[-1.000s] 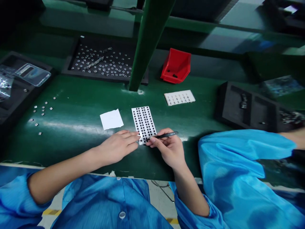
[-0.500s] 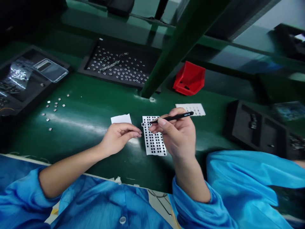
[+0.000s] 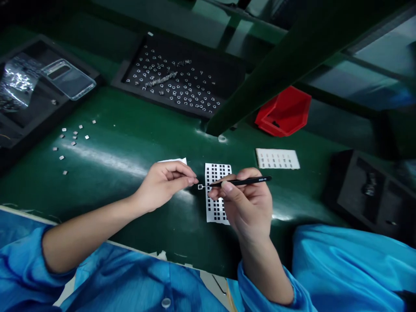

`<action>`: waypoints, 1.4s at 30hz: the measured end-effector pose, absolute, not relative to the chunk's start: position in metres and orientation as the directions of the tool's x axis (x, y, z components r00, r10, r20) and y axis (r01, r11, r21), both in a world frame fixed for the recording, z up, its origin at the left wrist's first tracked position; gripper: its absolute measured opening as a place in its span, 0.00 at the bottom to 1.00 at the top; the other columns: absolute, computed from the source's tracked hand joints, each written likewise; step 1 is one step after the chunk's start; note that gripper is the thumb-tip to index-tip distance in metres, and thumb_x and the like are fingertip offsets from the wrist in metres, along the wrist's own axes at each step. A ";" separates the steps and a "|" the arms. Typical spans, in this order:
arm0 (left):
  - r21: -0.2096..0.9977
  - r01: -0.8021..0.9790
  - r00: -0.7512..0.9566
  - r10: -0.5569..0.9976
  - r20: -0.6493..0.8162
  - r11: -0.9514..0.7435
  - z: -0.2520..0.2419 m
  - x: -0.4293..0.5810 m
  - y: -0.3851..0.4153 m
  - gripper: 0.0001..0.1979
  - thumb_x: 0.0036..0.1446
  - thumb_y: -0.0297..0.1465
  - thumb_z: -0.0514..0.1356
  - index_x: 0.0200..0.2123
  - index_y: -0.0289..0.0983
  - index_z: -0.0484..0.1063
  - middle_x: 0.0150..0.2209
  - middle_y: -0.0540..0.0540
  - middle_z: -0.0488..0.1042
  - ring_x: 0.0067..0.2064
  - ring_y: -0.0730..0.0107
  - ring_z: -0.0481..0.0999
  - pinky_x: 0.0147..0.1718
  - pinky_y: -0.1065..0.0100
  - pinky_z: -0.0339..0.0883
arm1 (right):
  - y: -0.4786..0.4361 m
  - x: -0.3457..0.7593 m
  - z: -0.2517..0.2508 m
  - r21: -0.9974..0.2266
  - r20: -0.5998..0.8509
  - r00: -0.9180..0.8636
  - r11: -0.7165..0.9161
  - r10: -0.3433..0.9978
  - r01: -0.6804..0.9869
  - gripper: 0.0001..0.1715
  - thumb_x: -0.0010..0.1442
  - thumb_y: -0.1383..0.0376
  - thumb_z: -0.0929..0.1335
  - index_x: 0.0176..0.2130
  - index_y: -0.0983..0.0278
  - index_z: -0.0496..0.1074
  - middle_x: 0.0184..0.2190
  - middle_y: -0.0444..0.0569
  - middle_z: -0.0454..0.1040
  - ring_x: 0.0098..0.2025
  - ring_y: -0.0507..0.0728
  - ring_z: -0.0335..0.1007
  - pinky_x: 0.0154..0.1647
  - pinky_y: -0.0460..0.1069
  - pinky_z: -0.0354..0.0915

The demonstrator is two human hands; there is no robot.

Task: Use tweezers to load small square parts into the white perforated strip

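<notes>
Black tweezers (image 3: 248, 181) rest pinched between the thumb and fingers of my right hand (image 3: 248, 201). At their tip is a small white-edged square frame (image 3: 200, 186), held just right of my left fingertips. My left hand (image 3: 165, 184) is closed, thumb against the fingers; whatever it pinches is too small or hidden to make out. Under the right hand lies a white sheet with rows of black squares (image 3: 212, 214), partly covered by the fingers. Behind my left hand, a blank white paper (image 3: 182, 160) shows only its upper edge.
Several small metal squares (image 3: 75, 137) are scattered at left. A black tray of small frames (image 3: 121, 93) lies behind, near a slanting green post (image 3: 234, 108). A red bin (image 3: 282, 112) and a white card (image 3: 277, 159) are at right. A blue sleeve (image 3: 344, 260) is alongside.
The view has shifted. The tweezers have brought the small frame off the sheet's upper left edge, down beside my left fingertips. My left hand now covers more of the blank paper.
</notes>
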State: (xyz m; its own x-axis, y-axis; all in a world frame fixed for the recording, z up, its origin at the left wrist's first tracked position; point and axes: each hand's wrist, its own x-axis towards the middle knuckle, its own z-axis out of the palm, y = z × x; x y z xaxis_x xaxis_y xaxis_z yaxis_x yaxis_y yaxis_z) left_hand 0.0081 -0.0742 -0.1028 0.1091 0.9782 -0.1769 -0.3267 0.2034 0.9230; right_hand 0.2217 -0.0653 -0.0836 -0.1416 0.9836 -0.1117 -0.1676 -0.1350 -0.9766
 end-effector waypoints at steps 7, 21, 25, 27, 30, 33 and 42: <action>0.946 -0.253 0.036 0.979 -0.198 0.201 -0.103 0.009 -0.074 0.03 0.61 0.26 0.74 0.38 0.39 0.89 0.41 0.44 0.89 0.42 0.69 0.88 0.44 0.70 0.81 | -0.068 0.220 -0.084 -0.979 -0.087 -0.127 -0.109 0.988 -0.170 0.23 0.64 0.58 0.82 0.44 0.54 0.66 0.35 0.38 0.86 0.31 0.56 0.88 0.33 0.49 0.84; 0.832 -0.422 0.109 0.931 -0.349 0.361 -0.100 0.015 -0.075 0.06 0.62 0.30 0.75 0.42 0.35 0.86 0.40 0.45 0.88 0.43 0.62 0.91 0.46 0.63 0.88 | -0.073 0.209 -0.089 -0.997 0.023 0.000 0.023 1.000 -0.071 0.21 0.67 0.62 0.80 0.44 0.52 0.65 0.34 0.37 0.85 0.31 0.57 0.88 0.34 0.52 0.83; 0.791 -0.456 0.128 0.909 -0.396 0.408 -0.097 0.016 -0.075 0.04 0.67 0.29 0.71 0.44 0.35 0.85 0.40 0.45 0.88 0.44 0.61 0.91 0.47 0.62 0.88 | -0.073 0.207 -0.091 -1.000 0.016 0.038 0.016 0.999 -0.012 0.22 0.68 0.60 0.80 0.44 0.51 0.64 0.35 0.37 0.85 0.33 0.59 0.88 0.36 0.55 0.84; 0.780 -0.467 0.130 0.905 -0.406 0.417 -0.096 0.017 -0.075 0.04 0.69 0.29 0.69 0.45 0.35 0.84 0.41 0.45 0.88 0.44 0.62 0.91 0.47 0.63 0.88 | -0.073 0.207 -0.092 -1.000 0.015 0.044 0.015 0.999 -0.007 0.22 0.67 0.60 0.80 0.44 0.51 0.64 0.35 0.37 0.84 0.33 0.59 0.88 0.37 0.55 0.84; 0.770 -0.477 0.129 0.900 -0.416 0.424 -0.095 0.017 -0.074 0.05 0.72 0.28 0.66 0.45 0.34 0.84 0.40 0.45 0.88 0.43 0.63 0.91 0.46 0.65 0.87 | -0.073 0.206 -0.093 -0.999 0.018 0.031 0.018 0.999 -0.028 0.21 0.67 0.62 0.80 0.44 0.51 0.65 0.36 0.37 0.85 0.33 0.58 0.88 0.37 0.53 0.84; 0.764 -0.480 0.124 0.896 -0.427 0.431 -0.093 0.019 -0.074 0.09 0.75 0.32 0.65 0.44 0.33 0.83 0.38 0.45 0.87 0.43 0.63 0.91 0.45 0.66 0.87 | -0.073 0.206 -0.096 -0.998 0.021 0.023 0.022 1.000 -0.058 0.20 0.67 0.64 0.80 0.44 0.52 0.67 0.36 0.37 0.86 0.34 0.57 0.89 0.36 0.51 0.84; 0.789 -0.426 0.070 0.885 -0.459 0.443 -0.086 0.023 -0.073 0.25 0.72 0.53 0.65 0.44 0.33 0.82 0.40 0.42 0.86 0.44 0.59 0.91 0.45 0.65 0.87 | -0.075 0.203 -0.105 -0.987 0.136 0.049 0.139 0.990 -0.084 0.19 0.67 0.67 0.80 0.45 0.55 0.68 0.36 0.38 0.87 0.32 0.56 0.88 0.35 0.50 0.84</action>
State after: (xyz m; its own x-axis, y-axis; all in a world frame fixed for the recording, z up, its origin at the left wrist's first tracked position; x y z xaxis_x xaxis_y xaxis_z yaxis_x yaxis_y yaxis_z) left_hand 0.0228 -0.0728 -0.0860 0.0697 0.8854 -0.4595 -0.4256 0.4430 0.7891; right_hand 0.2029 -0.0745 -0.1054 0.0493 0.9895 0.1355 -0.0837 0.1393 -0.9867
